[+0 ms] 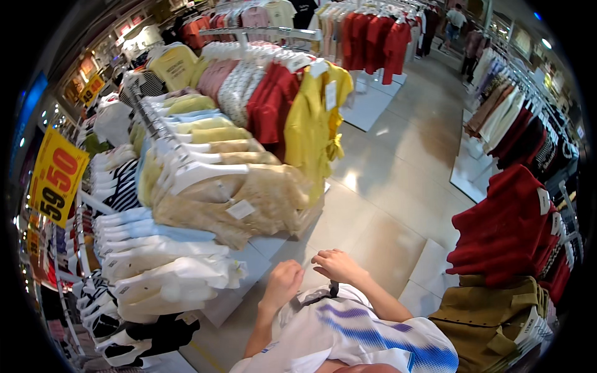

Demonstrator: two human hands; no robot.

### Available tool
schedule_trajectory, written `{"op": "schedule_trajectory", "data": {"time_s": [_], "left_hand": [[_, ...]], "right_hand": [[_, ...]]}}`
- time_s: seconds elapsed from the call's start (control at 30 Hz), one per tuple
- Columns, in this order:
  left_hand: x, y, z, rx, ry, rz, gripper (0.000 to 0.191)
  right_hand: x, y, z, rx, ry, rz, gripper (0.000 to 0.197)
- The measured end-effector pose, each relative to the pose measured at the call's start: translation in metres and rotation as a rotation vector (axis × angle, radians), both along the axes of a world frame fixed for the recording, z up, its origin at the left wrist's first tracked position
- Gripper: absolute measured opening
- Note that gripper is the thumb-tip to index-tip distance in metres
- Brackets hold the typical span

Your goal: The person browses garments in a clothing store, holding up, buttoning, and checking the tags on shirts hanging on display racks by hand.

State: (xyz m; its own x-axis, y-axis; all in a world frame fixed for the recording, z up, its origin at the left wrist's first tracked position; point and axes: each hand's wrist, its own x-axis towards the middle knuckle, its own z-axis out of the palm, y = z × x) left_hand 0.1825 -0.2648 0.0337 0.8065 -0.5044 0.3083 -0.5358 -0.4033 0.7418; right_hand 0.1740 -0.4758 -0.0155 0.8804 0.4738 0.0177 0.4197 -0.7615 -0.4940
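My left hand (282, 280) is raised in front of my body with its fingers curled, and nothing shows in it. Close beside it, apart by a small gap, my right hand (336, 264) is held with fingers loosely bent and holds nothing. Beyond my left hand, a beige patterned garment (275, 200) with a white tag hangs on a white hanger at the end of a metal rack rail (154, 123). White tops (172, 279) hang to the left of that hand. Behind the beige garments hangs a yellow top (305, 126) with a tag.
Dark red garments (501, 228) and olive-brown garments (494, 317) hang at the right. A pale tiled aisle (373, 186) runs between racks, with white platforms (466, 163) along it. Yellow price signs (58, 177) stand at the left. A person (453, 23) is far down the aisle.
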Motion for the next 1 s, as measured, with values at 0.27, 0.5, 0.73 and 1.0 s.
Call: {"op": "schedule_trajectory", "data": {"time_s": [0.27, 0.5, 0.73, 1.0], "left_hand": [[0.022, -0.113, 0.000, 0.022, -0.038, -0.182, 0.007], [0.035, -0.166, -0.004, 0.039, -0.013, -0.264, 0.007], [0.069, -0.205, -0.016, 0.005, -0.004, -0.350, 0.007], [0.131, -0.259, -0.035, -0.037, 0.026, -0.439, 0.007]], "right_hand": [[-0.021, -0.100, -0.023, -0.005, 0.062, -0.112, 0.021], [-0.022, -0.149, -0.021, 0.030, 0.081, -0.183, 0.020], [-0.007, -0.177, -0.023, 0.048, 0.113, -0.274, 0.018], [0.032, -0.227, -0.030, 0.076, 0.171, -0.400, 0.017]]}}
